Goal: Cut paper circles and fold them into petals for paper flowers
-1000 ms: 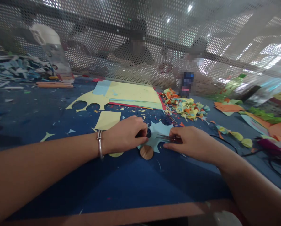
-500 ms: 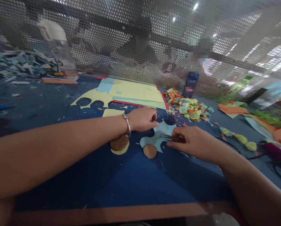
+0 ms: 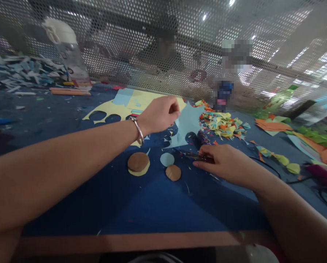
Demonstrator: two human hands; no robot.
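My left hand (image 3: 160, 114), with a bangle at the wrist, pinches the left edge of a light blue paper scrap (image 3: 189, 122) with scalloped cut-outs, raised over the back of the work area. In my right hand (image 3: 225, 160) are scissors (image 3: 191, 155), blades pointing left, low over the table. A small light blue paper circle (image 3: 167, 159) lies just left of the blade tips. A brown disc (image 3: 173, 172) is just below that circle. Further left, a larger brown disc (image 3: 138, 162) rests on a yellow paper circle (image 3: 140, 172).
Behind my left hand lie yellow sheets and a yellow cut-out scrap (image 3: 115, 107). Folded paper pieces (image 3: 225, 124) are heaped at back right. A bottle (image 3: 73, 60) and paper strips (image 3: 29, 73) stand back left. A dark cable (image 3: 270, 170) crosses the right side. A perforated screen (image 3: 119, 44) closes the back.
My left hand has moved up and away with the blue scrap, lifting it off the table. The small blue circle now shows separately. My right hand with the scissors has barely moved.
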